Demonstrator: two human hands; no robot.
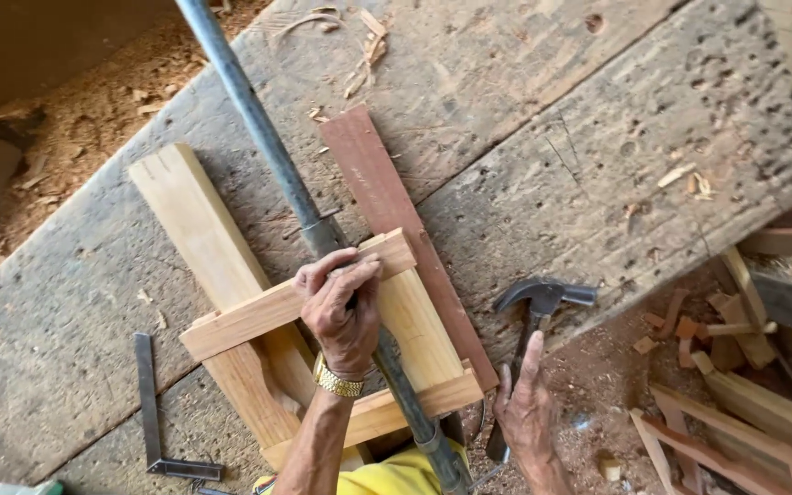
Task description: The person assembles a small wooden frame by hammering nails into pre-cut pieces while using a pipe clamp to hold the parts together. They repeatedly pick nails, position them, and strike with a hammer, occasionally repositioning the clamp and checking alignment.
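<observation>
My left hand (343, 310), with a gold watch at the wrist, presses down on the upper crosspiece of a light wooden frame (258, 316) lying on a worn workbench (524, 137). A long metal pipe clamp (268, 137) runs across the frame under that hand. My right hand (526, 408) reaches toward the handle of a claw hammer (540, 298) at the bench edge; whether it grips the handle is unclear. A reddish plank (378, 183) lies beside the frame.
A metal try square (150, 412) rests on the bench at lower left. Wood offcuts (735, 394) are piled on the ground at right. Sawdust and shavings (93, 110) cover the ground at upper left.
</observation>
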